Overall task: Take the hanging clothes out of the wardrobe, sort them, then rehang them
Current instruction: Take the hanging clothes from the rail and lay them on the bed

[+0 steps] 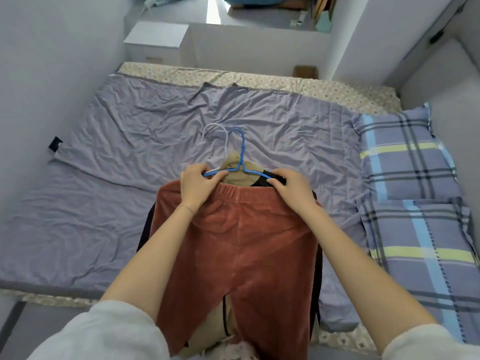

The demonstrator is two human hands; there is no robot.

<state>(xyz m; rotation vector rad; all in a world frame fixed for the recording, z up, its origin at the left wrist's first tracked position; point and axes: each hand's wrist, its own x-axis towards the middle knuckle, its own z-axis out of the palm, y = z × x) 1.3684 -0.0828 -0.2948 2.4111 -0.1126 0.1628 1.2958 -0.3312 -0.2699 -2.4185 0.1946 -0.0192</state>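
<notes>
A person stands at the near edge of a bed, both bare forearms reaching in from 6 o'clock. The left hand (196, 183) curls its fingers and thumb around the left arm of a blue hanger (243, 149), pinching it. The right hand (292, 189) curls over the hanger's right shoulder, gripping it together with the black garment (263, 181) there.

Rust-red fleece trousers (239, 242) lie on top at the centre, waistband at the hands, legs running towards 6 o'clock. A tan garment (233, 162) shows beneath at the hanger's neck. A white hanger (226, 141) hooks up just left of the blue one, towards 12 o'clock; which garment it carries cannot be told.

A wrinkled lilac quilt (130, 131) covers the bed. Its open stretch runs from 9 to 12 o'clock, with its left edge close to the wall (52, 61) at 9. A strip of patterned sheet (259, 79) borders the far edge at 12 to 1 o'clock. Two plaid pillows touch end to end along the right side, one (400, 157) at 3 o'clock and one (420, 250) at 4. A white nightstand (155, 37) stands beyond the bed at 11 o'clock.
</notes>
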